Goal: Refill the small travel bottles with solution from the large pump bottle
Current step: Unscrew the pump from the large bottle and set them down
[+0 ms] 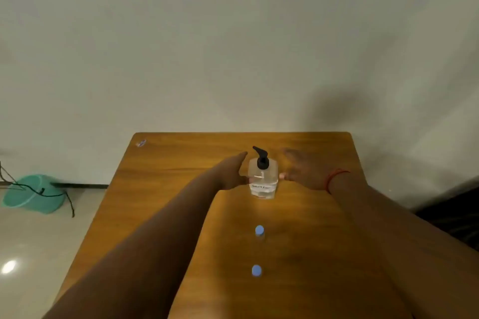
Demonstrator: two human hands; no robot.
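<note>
- Fingers of the left hand (233, 172) and right hand (302, 171) extend straight, flanking the pump bottle (263, 180); grasping nothing.
- Two blue-capped travel bottles (259, 231) stand nearer on the table (160, 189).

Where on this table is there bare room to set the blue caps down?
Bare wood lies between the sticker at the far left corner and the left hand. The middle line is crowded: pump bottle between both hands, right hand, then the two capped travel bottles.
</note>
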